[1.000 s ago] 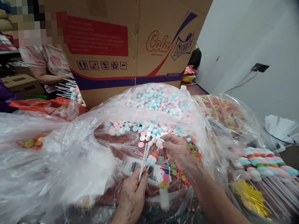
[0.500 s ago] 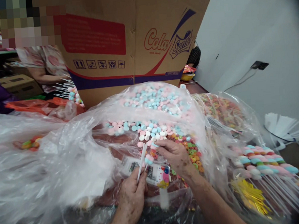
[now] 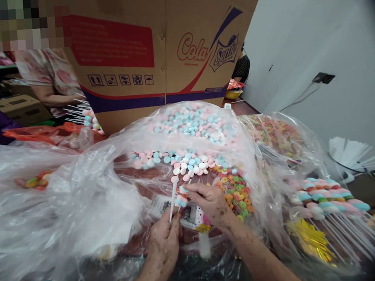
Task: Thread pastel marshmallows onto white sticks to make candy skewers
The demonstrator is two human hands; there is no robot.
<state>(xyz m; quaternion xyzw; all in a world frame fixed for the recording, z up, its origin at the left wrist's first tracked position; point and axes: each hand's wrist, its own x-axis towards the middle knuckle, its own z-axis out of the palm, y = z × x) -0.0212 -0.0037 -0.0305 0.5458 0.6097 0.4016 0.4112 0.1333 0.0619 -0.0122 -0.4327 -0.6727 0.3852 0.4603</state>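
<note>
My left hand point(image 3: 164, 236) is closed around several white sticks point(image 3: 173, 199), which point up and away from me. One of them carries a short stack of pink and blue marshmallows point(image 3: 181, 197). At the top of that stack, my right hand point(image 3: 213, 203) pinches a light blue marshmallow point(image 3: 183, 189) between thumb and fingertips. Just beyond the hands lie loose pink, white and blue marshmallows point(image 3: 192, 163), spilling from a clear plastic bag point(image 3: 187, 138). Ring-shaped gummy candies point(image 3: 238, 192) in orange, green and red sit right of my right hand. Under the hands is a printed packet point(image 3: 188, 215), partly covered.
A tall cardboard box point(image 3: 157, 82) stands behind the bag. To the right lie finished marshmallow skewers point(image 3: 331, 197), gold twist ties point(image 3: 312, 241) and a container of white sticks point(image 3: 349, 155). Crumpled plastic sheeting point(image 3: 92, 207) covers the left. Another person point(image 3: 48, 81) is at the back left.
My right hand has moved left and closer to the stick, bringing the light blue marshmallow onto the stack. The stack now looks taller. The view has shifted slightly.
</note>
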